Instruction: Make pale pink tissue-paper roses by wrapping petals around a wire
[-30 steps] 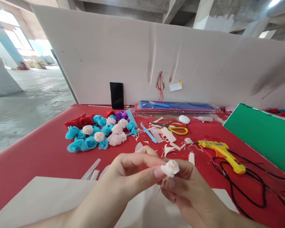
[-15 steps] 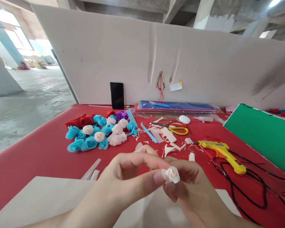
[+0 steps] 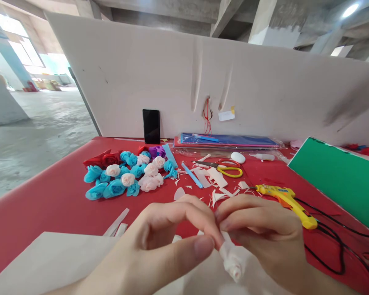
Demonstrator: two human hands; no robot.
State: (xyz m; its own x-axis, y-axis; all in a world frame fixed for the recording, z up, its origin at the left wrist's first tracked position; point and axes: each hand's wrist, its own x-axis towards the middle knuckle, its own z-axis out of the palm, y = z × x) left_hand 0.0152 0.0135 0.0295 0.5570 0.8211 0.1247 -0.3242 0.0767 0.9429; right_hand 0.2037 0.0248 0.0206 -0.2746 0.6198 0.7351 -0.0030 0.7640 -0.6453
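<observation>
A small white paper rose is between my two hands, low in the view, its rolled centre tilted down toward me. My left hand is curled at it; the index fingertip presses the petal base, while the thumb tip is a little apart. My right hand has its fingers closed around the narrow end, partly hiding it. Under the hands are white paper sheets. Just beyond the left fingers is a loose cut petal.
Blue roses, plus white, red and purple ones, lie at the left. Behind my hands are paper scraps, scissors and a blue pen. At right are a yellow glue gun, its black cord and a green board. A phone leans at the back.
The rose has moved lower and tilted down toward me. My left thumb has come off it, and my right hand has turned, its fingers moving up over the narrow end.
</observation>
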